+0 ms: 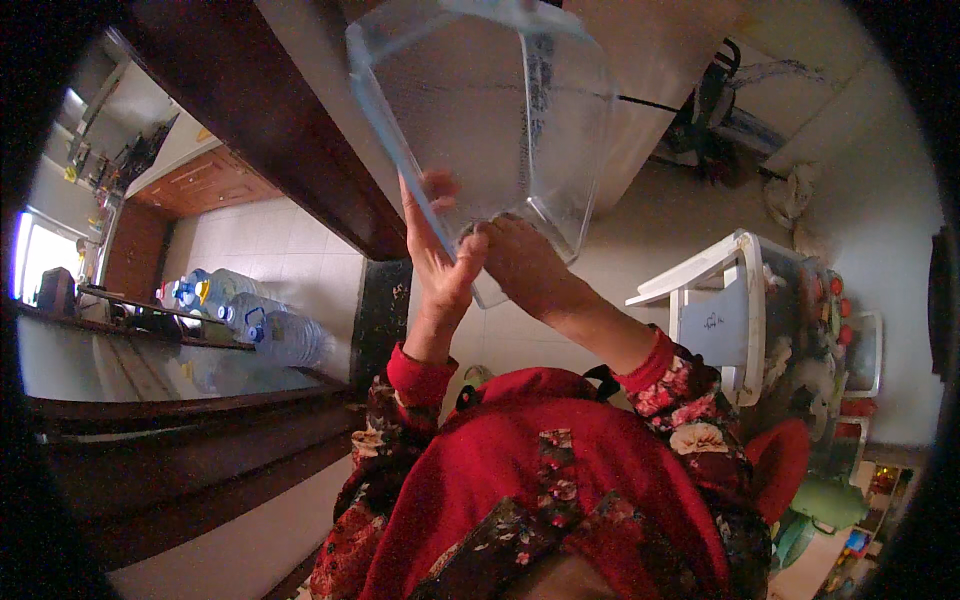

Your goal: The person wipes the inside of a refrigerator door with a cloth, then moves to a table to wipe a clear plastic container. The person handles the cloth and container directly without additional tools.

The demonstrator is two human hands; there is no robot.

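A clear plastic container (480, 112) with a bluish rim is tilted up before me, its far end cut off by the top of the picture. My left hand (439, 259) grips its near left edge, the thumb on the near side and the fingers seen blurred behind the wall. Against the container's near end is my right hand (529, 262), with its fingers curled in beside the left thumb. Something small and greyish shows at those fingertips; blur hides what it is.
Large clear water bottles (232, 300) stand beyond the doorway on the left, past a dark wooden door frame (300, 112). To the right is a white-framed rack (742, 315) loaded with goods. Dark straps or bags (712, 112) lie farther back. Tiled floor (525, 337) shows below my hands.
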